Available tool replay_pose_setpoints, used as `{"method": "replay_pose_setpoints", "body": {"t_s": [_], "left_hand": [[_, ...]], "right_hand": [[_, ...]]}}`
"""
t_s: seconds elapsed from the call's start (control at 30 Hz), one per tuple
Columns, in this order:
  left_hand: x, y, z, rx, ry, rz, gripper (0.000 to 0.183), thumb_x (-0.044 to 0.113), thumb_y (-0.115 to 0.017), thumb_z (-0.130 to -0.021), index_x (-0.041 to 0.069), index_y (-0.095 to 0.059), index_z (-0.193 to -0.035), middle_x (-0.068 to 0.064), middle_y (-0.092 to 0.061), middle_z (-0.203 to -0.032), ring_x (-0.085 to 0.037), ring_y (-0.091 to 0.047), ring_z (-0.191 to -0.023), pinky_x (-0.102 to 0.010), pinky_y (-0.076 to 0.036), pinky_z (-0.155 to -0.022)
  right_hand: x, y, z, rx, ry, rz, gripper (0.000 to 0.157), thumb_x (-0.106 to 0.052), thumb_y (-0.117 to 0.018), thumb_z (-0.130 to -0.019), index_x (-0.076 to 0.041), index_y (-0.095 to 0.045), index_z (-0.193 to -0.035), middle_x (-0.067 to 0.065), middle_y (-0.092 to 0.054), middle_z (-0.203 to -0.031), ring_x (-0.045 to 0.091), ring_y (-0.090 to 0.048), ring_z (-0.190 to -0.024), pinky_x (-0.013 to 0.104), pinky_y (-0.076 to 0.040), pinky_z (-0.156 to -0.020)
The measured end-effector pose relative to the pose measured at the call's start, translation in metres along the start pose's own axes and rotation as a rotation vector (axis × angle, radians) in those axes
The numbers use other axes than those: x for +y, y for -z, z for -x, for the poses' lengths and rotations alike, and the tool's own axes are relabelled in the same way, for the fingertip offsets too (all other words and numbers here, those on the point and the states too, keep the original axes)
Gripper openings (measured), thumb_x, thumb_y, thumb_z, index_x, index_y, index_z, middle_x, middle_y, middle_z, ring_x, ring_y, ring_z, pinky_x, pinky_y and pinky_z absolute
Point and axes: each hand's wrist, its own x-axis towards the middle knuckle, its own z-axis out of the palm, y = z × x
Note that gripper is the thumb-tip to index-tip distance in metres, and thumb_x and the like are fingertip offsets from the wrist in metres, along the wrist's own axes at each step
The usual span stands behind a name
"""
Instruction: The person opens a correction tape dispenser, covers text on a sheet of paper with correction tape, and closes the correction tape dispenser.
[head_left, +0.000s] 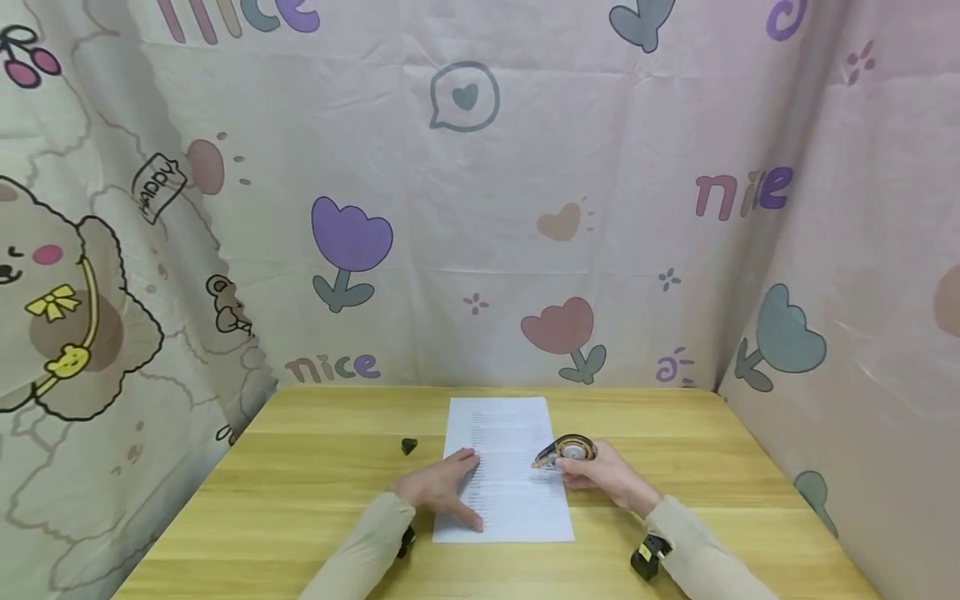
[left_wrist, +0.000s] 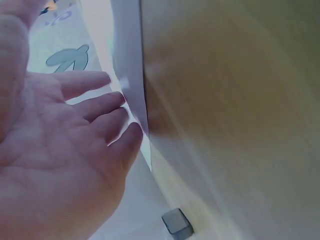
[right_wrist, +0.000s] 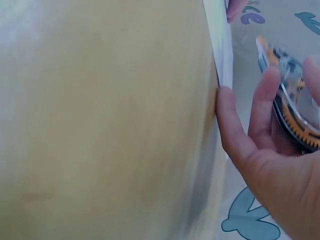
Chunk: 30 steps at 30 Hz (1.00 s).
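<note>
The paper (head_left: 517, 504) lies on the wooden table (head_left: 315, 475), btw. the two hands: the L hand (head_left: 438, 490) is on its left side, the R hand (head_left: 606, 479) at its right edge. L hand is opened, w/ thumb and fingers spread apart; the fingers reach over the left edge onto the sheet, and it has hold of nothing. R hand is closed partly: it holds the tape (head_left: 575, 451), a small correction tape, btw. thumb and fingers, while in the R wrist view two other fingers are away from it, one w/ its tip close to the paper's edge. So the tape is inside R hand, and its narrow tip points to the left, over the right half of the paper; in the R wrist view this tip seems apart from the sheet. The tape's case is see-through, dark at the rim, & inside one can see a pale round reel and an orange toothed wheel. On the paper are many rows of small print, too small to read. A small black piece (head_left: 408, 446) lies on the table, left of the paper and farther than L hand, touching neither. Both sleeves are light-coloured, w/ a black device (head_left: 649, 557) near each wrist. Behind the table hangs a pale cloth (head_left: 450, 200) w/ tulips, hearts & the word "nice"
</note>
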Motion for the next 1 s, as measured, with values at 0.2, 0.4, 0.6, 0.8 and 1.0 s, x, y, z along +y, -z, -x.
{"method": "replay_pose_setpoints", "body": {"t_s": [0.2, 0.4, 0.6, 0.8, 1.0], "left_hand": [[-0.011, 0.008, 0.001, 0.176, -0.074, 0.096, 0.081, 0.043, -0.077, -0.081, -0.001, -0.047, -0.142, -0.022, -0.045, -0.148, -0.042, -0.036, -0.141, -0.059, -0.03, -0.115], [-0.028, 0.024, 0.001, 0.405, 0.038, 0.099, 0.043, 0.024, -0.072, -0.089, -0.001, -0.064, -0.123, -0.019, -0.068, -0.113, -0.03, -0.066, -0.098, -0.049, -0.055, -0.086], [-0.046, 0.036, 0.006, 0.525, 0.125, 0.103, 0.031, 0.015, -0.07, -0.089, -0.003, -0.068, -0.115, -0.017, -0.07, -0.102, -0.025, -0.065, -0.089, -0.046, -0.056, -0.081], [-0.062, 0.046, 0.009, 0.553, 0.229, 0.016, 0.027, 0.014, -0.069, -0.09, -0.002, -0.069, -0.112, -0.017, -0.071, -0.104, -0.027, -0.067, -0.089, -0.045, -0.057, -0.076], [-0.065, 0.048, 0.011, 0.513, 0.273, -0.058, 0.028, 0.013, -0.068, -0.091, -0.004, -0.068, -0.113, -0.022, -0.068, -0.115, -0.038, -0.065, -0.104, -0.052, -0.055, -0.088]], "right_hand": [[-0.003, -0.006, -0.003, 0.059, -0.003, -0.01, 0.053, -0.021, -0.073, -0.088, 0.011, -0.053, -0.125, 0.016, -0.071, -0.104, 0.027, -0.072, -0.084, 0.041, -0.06, -0.082], [-0.01, -0.015, -0.005, 0.116, -0.023, 0.027, 0.05, -0.027, -0.076, -0.086, 0.006, -0.059, -0.12, 0.011, -0.073, -0.097, 0.034, -0.072, -0.087, 0.044, -0.061, -0.075], [-0.009, -0.019, -0.005, 0.117, -0.023, 0.054, 0.048, -0.027, -0.076, -0.086, 0.004, -0.061, -0.118, 0.01, -0.073, -0.097, 0.034, -0.072, -0.088, 0.042, -0.062, -0.071], [-0.009, -0.023, -0.003, 0.104, -0.01, 0.05, 0.05, -0.025, -0.076, -0.086, 0.006, -0.059, -0.121, 0.011, -0.073, -0.1, 0.032, -0.072, -0.089, 0.043, -0.062, -0.074], [-0.009, -0.029, -0.005, 0.12, -0.012, 0.075, 0.05, -0.027, -0.077, -0.085, 0.004, -0.06, -0.119, 0.01, -0.073, -0.099, 0.032, -0.072, -0.089, 0.04, -0.062, -0.071]]}}
